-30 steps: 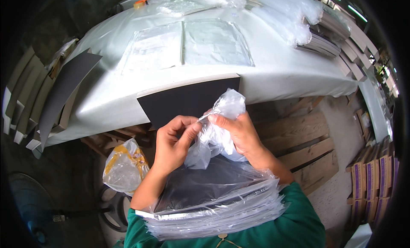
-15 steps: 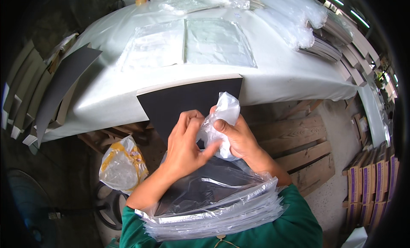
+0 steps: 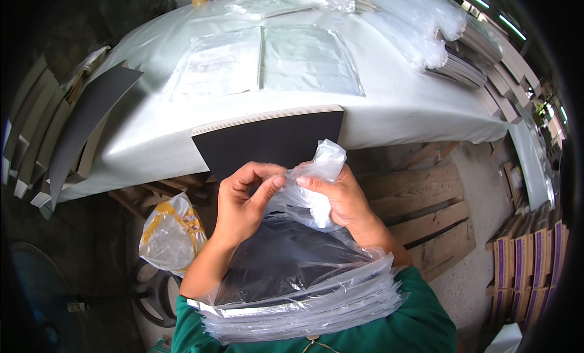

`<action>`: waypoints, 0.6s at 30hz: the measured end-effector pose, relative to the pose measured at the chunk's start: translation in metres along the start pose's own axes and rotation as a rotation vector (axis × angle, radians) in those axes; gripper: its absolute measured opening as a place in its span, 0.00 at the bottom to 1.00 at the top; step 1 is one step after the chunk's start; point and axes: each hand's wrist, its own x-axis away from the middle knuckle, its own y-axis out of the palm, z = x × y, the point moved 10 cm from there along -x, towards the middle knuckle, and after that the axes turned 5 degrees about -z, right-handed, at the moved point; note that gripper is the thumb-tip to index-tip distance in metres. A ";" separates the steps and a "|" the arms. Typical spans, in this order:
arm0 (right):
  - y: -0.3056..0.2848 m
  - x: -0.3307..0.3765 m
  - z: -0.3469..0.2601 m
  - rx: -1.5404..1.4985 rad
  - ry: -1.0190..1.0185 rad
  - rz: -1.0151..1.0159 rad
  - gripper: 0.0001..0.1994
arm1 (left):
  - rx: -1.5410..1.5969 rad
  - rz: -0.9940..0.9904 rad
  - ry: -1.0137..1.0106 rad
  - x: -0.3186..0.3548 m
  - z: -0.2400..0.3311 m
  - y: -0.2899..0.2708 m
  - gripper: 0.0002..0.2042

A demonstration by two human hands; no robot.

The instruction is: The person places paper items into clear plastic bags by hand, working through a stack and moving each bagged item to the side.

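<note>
Stack of bagged sheets (image 3: 304, 292) lies on the lap, nearest the body. On top of it, both hands meet on a clear plastic bag (image 3: 310, 189) — left hand (image 3: 243, 204) on its left side, right hand (image 3: 344, 198) on its right. Just beyond the hands, a stack of dark boards (image 3: 271, 140) overhangs the near edge of the table (image 3: 395, 110). Behind that stack, two flat bags (image 3: 267, 64) lie side by side. Loose bags (image 3: 413, 24) sit far right on the table — a crumpled bag (image 3: 170, 231) hangs below, left of the left forearm. Wooden pallet (image 3: 426, 213) on the floor to the right.

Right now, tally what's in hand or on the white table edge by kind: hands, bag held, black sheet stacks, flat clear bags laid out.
Hands: 2 (left hand, right hand)
Crumpled clear bag: 1
Black sheet stack: 1
Flat clear bags: 2
Total: 6
</note>
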 end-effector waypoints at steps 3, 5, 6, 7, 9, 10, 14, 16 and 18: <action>-0.003 -0.002 -0.005 0.075 -0.132 -0.024 0.10 | -0.045 -0.034 0.157 -0.001 0.008 0.000 0.05; -0.001 -0.002 -0.005 0.032 -0.148 0.000 0.09 | -0.044 -0.022 0.215 0.001 0.009 0.001 0.07; 0.005 -0.002 -0.005 -0.018 -0.116 0.041 0.09 | -0.094 -0.008 0.140 0.000 0.004 0.000 0.08; 0.007 -0.002 -0.004 -0.068 -0.083 0.083 0.08 | -0.144 0.006 0.065 0.000 0.002 -0.001 0.09; 0.003 -0.002 0.003 -0.025 -0.023 0.057 0.09 | -0.280 0.050 0.022 0.001 0.001 -0.004 0.12; 0.001 -0.001 0.007 -0.004 0.007 0.044 0.09 | -0.310 0.044 0.043 0.002 0.004 -0.005 0.11; -0.003 -0.001 0.002 -0.015 -0.070 0.030 0.08 | -0.282 0.043 0.071 0.004 0.011 -0.003 0.10; -0.002 -0.001 -0.003 -0.055 -0.085 0.068 0.08 | -0.191 0.052 0.056 0.003 0.010 0.002 0.09; -0.003 -0.001 -0.003 -0.063 -0.088 0.084 0.09 | -0.182 -0.019 0.001 0.004 0.001 0.001 0.08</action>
